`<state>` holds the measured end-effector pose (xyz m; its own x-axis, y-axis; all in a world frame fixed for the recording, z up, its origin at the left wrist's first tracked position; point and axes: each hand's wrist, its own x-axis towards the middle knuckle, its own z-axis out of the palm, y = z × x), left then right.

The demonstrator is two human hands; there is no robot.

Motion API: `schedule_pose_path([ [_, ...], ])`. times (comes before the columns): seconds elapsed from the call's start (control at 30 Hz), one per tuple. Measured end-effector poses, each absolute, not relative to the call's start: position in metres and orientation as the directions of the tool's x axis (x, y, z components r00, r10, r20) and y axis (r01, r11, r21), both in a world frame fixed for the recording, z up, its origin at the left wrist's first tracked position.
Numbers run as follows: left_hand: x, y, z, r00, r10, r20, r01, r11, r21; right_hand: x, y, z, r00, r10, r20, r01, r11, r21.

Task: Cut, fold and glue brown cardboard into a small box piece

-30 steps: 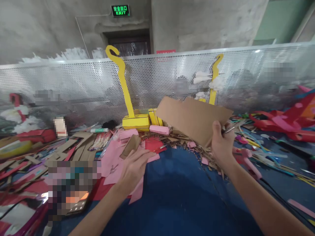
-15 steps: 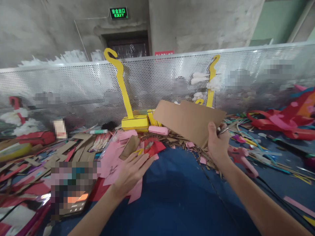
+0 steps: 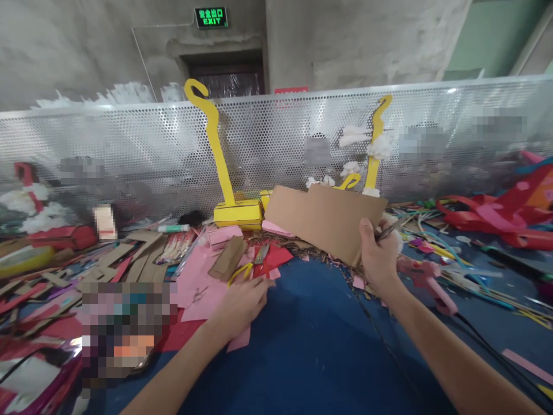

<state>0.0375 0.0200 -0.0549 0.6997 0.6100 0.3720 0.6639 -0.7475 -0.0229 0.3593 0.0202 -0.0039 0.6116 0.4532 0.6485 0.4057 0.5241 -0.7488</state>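
A brown cardboard sheet with a stepped top edge is raised in my right hand, the thumb pressed on its near face. A thin metallic tool also sticks out of that hand; its kind is unclear. My left hand is low over the pink paper at the edge of the blue tabletop, fingers reaching right, nothing visible in them. Just beyond it lie yellow-handled scissors, their blades on a red paper piece. A small folded cardboard box sits beside them.
Yellow paper boxes with a tall hooked strip stand against the perforated metal screen. To the right lies a pink glue gun with a black cord. Cardboard strips and blurred-out items cover the left side.
My left hand has drawn back off the scissors, toward me and to the right, uncovering their yellow handles. The cardboard sheet has lowered and tilted slightly in my right hand.
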Motion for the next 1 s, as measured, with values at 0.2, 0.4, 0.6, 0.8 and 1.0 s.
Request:
schedule_pose_path([
  [0.2,0.018,0.039,-0.067,0.518,0.722,0.458,0.778,-0.621,0.099,0.363,0.024,-0.011,0.607,0.477,0.636,0.404,0.504,-0.764],
  [0.4,0.016,0.047,-0.064,0.358,0.771,0.527,0.777,-0.559,0.290,0.368,0.024,-0.008,0.560,0.529,0.637,0.387,0.514,-0.766],
  [0.6,0.013,0.036,-0.031,0.033,0.837,0.546,0.566,-0.466,0.680,0.385,0.019,0.008,0.456,0.624,0.635,0.433,0.467,-0.771],
  [0.8,0.005,0.030,-0.014,0.152,0.948,0.281,0.043,-0.290,0.956,0.373,0.017,0.010,0.417,0.609,0.674,0.575,0.397,-0.715],
  [1.0,-0.005,-0.004,0.013,0.041,0.710,0.704,0.589,-0.586,0.557,0.368,0.019,0.007,0.420,0.568,0.708,0.679,0.321,-0.660],
])
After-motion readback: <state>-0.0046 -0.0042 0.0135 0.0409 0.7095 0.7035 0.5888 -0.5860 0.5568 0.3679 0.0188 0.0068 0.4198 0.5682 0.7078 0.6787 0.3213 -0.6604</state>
